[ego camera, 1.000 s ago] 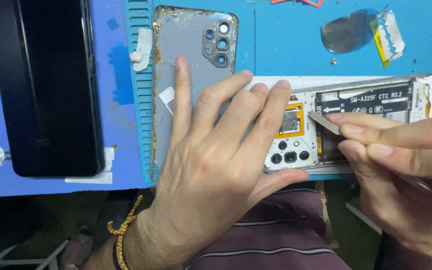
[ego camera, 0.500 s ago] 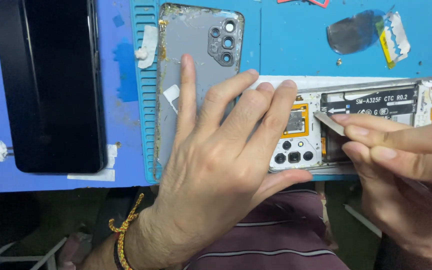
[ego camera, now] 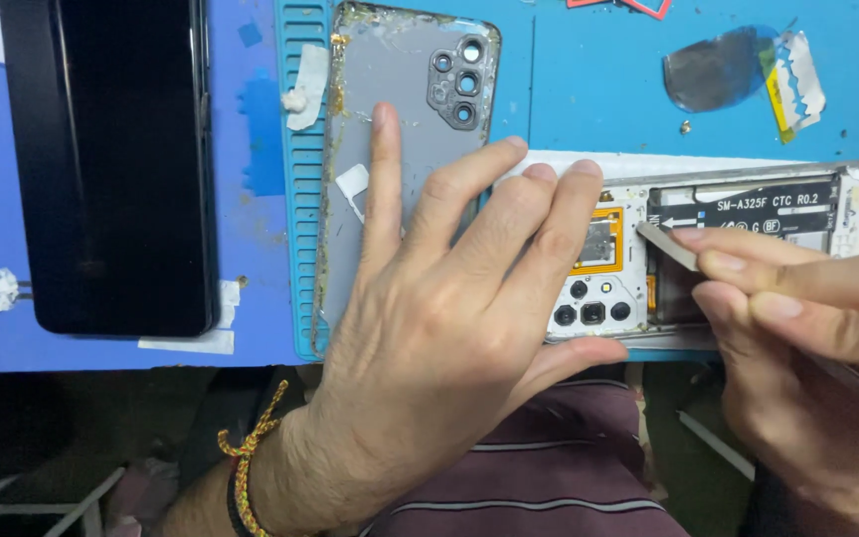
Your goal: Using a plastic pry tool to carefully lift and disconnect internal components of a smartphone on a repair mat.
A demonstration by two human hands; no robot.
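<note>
While the left hand (ego camera: 429, 338) lies flat and spread across the opened phone (ego camera: 738, 249), holding nothing, right hand (ego camera: 797, 338) pinches a thin pry tool (ego camera: 666, 245) inside the phone, grey back cover (ego camera: 400, 129) just left of it.

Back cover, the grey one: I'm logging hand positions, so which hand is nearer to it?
Left. The left hand lies flat across the back cover, fingers spread on it. The right hand is apart from it, holding a tool at the open phone.
</note>
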